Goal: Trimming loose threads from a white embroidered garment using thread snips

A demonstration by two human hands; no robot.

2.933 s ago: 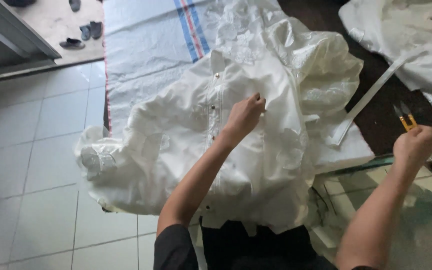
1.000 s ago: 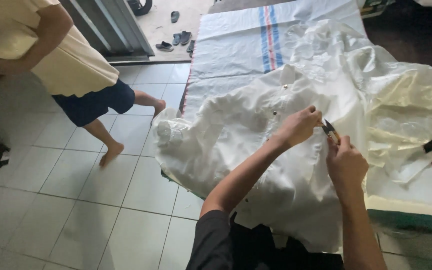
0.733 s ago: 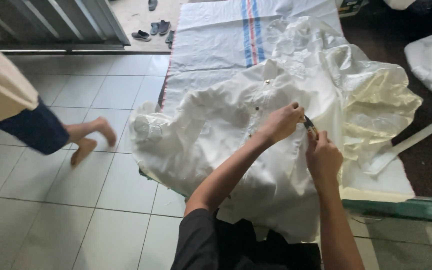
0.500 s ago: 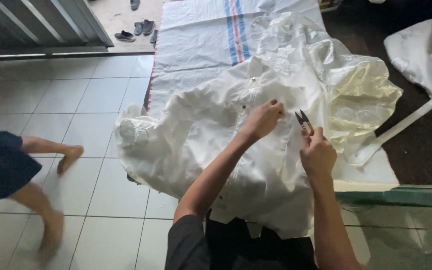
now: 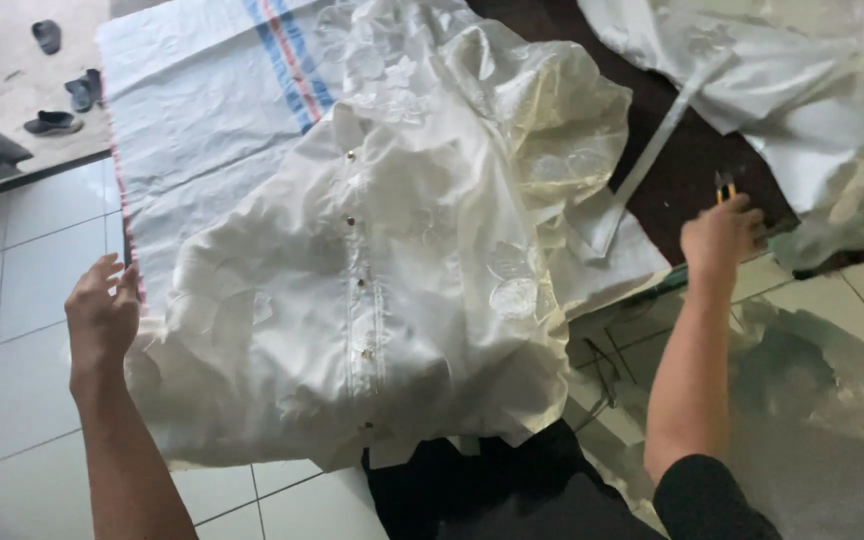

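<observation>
A white buttoned garment [image 5: 392, 270] with embroidered patches lies spread on a table, its button row running down the middle. My left hand [image 5: 102, 310] is at the garment's left sleeve edge, fingers apart, touching or just beside the cloth. My right hand [image 5: 720, 235] is out to the right over the dark table top, closed around small yellow-handled snips [image 5: 724, 185] whose tips stick up above the fingers.
A white woven sack [image 5: 212, 110] with blue and red stripes lies under the garment. More white cloth [image 5: 802, 90] and a white strip [image 5: 652, 150] lie at the back right. Shoes [image 5: 62, 105] stand on the tiled floor [image 5: 12, 300] at left. Clear plastic [image 5: 812, 400] covers the near right.
Both hands have left the garment's button row: the left went out to the sleeve edge, the right carried the snips away to the right. The person walking at left is out of view.
</observation>
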